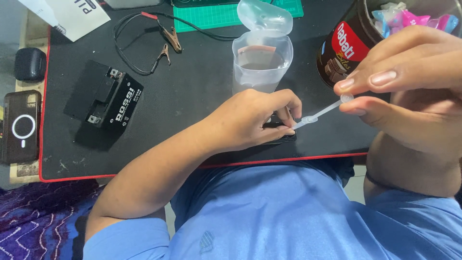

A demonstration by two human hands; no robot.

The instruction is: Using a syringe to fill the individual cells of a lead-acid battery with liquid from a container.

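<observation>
My table [192,96] is covered by a black mat with a red edge, and I lean over it in a blue shirt [288,216]. At the top right stands a dark brown round tin [344,48], open, with pink and pale blue wrapped pieces inside. Left of it, near the middle of the mat, stands a clear plastic container [262,62] with its hinged lid tipped back and something brownish in it. Toward the left lies a small black battery [113,98] with two terminals on top, and behind it a pair of clip leads [168,43] on black cable. Off the mat at the left edge rests a dark phone [20,127], with a small dark case [30,63] above it.

My left hand [255,118] presses down on a small black flat object [281,137] at the near edge of the mat; fingers and thumb are closed around it, so this grip is clamped on the object. I cannot tell what it is, as my hand hides most of it.

My right hand [409,91] is raised close to the camera, thumb and forefinger pinched together on the round end of a thin clear plastic tool [322,110]. Its other end slants down to the black object, just beside my left fingertips.
</observation>
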